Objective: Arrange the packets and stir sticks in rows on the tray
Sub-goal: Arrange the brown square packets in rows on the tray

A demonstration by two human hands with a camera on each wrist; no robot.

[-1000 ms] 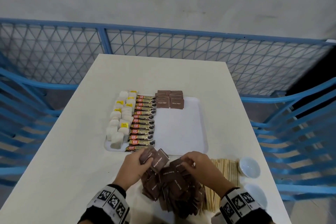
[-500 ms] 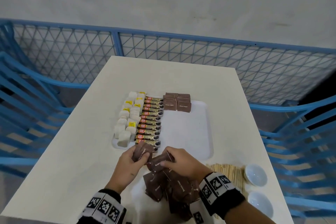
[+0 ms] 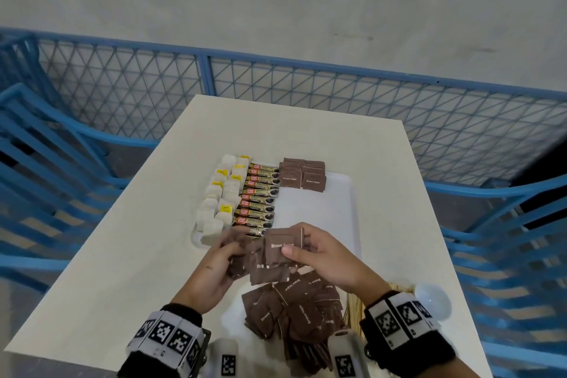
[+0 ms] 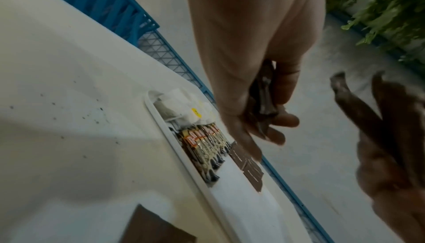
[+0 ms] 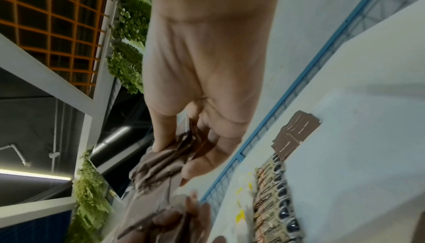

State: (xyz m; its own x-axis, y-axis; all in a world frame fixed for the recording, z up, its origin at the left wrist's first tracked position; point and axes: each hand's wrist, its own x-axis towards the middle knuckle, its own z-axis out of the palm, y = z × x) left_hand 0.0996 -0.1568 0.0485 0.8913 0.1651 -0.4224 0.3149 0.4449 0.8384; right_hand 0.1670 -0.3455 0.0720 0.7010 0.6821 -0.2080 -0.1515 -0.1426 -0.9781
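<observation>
A white tray (image 3: 319, 212) lies mid-table. It carries white packets (image 3: 221, 193) on the left, a column of coffee sticks (image 3: 257, 193), and a few brown sugar packets (image 3: 302, 173) at its far end. My left hand (image 3: 227, 255) grips a small bunch of brown sugar packets (image 3: 242, 258) above the tray's near edge. Beside it my right hand (image 3: 296, 244) pinches more brown sugar packets (image 3: 277, 250) between thumb and fingers. A loose heap of brown packets (image 3: 294, 313) lies on the table below my hands. Wooden stir sticks (image 3: 354, 310) lie to its right, partly hidden by my right wrist.
A small white bowl (image 3: 432, 301) sits at the near right of the table (image 3: 122, 255). Blue mesh fencing (image 3: 306, 95) and blue chairs surround the table on all sides.
Both hands have lifted off the heap with brown packets. The right hand came up and leftward to meet the left above the tray's near edge.
</observation>
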